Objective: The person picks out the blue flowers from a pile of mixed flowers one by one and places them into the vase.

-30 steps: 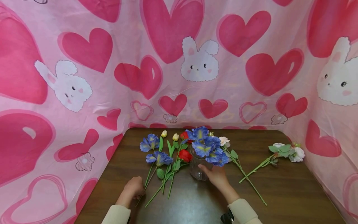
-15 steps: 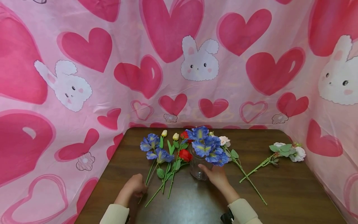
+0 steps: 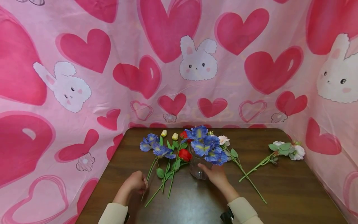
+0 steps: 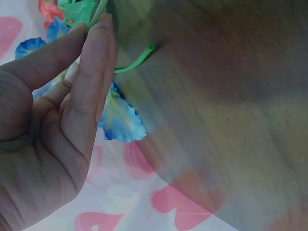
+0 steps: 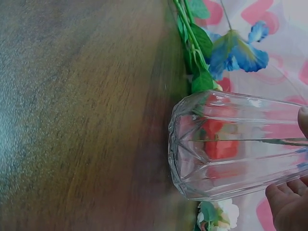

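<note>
My left hand (image 3: 137,181) pinches the thin green stem (image 4: 99,10) of a blue iris (image 3: 162,151) between thumb and fingertips. That iris's petals overlap a second blue iris (image 3: 149,141) on the left side of the table. A clear faceted glass vase (image 5: 231,159) stands mid-table, with my right hand (image 3: 218,179) gripping its right side, thumb toward the front. Blue irises (image 3: 202,144) fan out above the vase's mouth, and a stem shows inside the glass in the right wrist view. Part of the right hand is hidden behind the vase and blooms.
Cream tulips (image 3: 175,136) and red roses (image 3: 184,155) lie between the left hand and the vase. A pale pink rose (image 3: 223,140) with a long stem lies right of the vase. White roses (image 3: 297,152) rest near the right table edge. A pink heart-print cloth (image 3: 173,84) hangs behind the table.
My left hand has shifted slightly up and right with the pinched stem, and its iris bloom has risen a little and tilted right. My right hand and the vase hold their place.
</note>
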Demonstrator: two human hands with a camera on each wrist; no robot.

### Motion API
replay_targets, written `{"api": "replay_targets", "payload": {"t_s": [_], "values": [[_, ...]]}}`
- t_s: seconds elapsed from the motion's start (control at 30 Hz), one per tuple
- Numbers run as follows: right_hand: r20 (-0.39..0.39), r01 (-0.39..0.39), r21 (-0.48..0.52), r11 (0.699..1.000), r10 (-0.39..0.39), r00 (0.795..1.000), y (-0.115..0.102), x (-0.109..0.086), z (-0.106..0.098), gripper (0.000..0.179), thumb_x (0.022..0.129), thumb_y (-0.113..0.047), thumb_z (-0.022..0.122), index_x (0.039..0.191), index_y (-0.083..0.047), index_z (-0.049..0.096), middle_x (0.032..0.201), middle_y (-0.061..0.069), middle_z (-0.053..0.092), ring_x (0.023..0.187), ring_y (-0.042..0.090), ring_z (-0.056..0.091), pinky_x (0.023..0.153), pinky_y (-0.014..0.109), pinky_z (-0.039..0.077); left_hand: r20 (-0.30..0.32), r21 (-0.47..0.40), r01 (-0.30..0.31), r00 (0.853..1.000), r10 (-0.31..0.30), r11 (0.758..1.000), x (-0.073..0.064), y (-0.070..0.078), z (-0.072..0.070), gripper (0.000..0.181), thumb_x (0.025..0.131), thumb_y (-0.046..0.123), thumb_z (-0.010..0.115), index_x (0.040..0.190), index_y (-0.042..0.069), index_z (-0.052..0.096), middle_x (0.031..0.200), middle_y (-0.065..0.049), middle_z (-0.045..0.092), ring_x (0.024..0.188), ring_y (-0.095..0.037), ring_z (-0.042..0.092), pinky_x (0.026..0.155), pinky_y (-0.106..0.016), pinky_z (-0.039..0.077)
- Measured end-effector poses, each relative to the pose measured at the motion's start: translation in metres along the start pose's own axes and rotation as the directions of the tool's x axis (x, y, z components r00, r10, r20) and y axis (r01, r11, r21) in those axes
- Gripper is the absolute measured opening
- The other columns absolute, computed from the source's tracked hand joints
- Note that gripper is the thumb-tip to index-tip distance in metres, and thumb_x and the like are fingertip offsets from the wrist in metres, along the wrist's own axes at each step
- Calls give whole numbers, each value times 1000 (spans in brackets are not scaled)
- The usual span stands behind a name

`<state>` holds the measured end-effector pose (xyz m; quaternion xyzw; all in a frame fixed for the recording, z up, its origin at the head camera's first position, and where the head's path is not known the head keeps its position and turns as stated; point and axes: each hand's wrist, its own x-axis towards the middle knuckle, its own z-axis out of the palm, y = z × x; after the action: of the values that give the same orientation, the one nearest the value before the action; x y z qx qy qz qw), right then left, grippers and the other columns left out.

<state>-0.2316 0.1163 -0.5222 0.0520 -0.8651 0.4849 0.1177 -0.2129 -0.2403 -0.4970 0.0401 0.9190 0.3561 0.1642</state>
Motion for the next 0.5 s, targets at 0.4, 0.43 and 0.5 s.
{"api": "replay_targets", "payload": {"t_s": [0.4,0.43,0.5], "values": [[5,-10,36,999,10,1000,-1,-1,-2,84,82,-31,79,144,4,34,144,25,41,131,42,40,101,58,36,-73,-26,-79,994,77,997,5,10,-1,17,79,-4,69,64,2,65,56,-2,60,50,-16,57,49,-32,49],[5,3,31,1000,-3,1000,-1,-1,-2,83,82,-30,79,144,4,35,144,25,42,131,42,40,101,58,36,-85,-44,-88,993,84,995,5,12,0,17,80,-3,70,65,2,65,57,-3,60,51,-18,58,49,-33,50],[9,30,27,999,-30,999,-1,-2,-2,81,83,-27,79,143,5,37,143,26,43,130,42,41,101,58,37,-115,-70,-107,988,98,992,6,14,2,17,82,-1,71,66,2,64,58,-3,60,51,-19,58,48,-31,48]]}}
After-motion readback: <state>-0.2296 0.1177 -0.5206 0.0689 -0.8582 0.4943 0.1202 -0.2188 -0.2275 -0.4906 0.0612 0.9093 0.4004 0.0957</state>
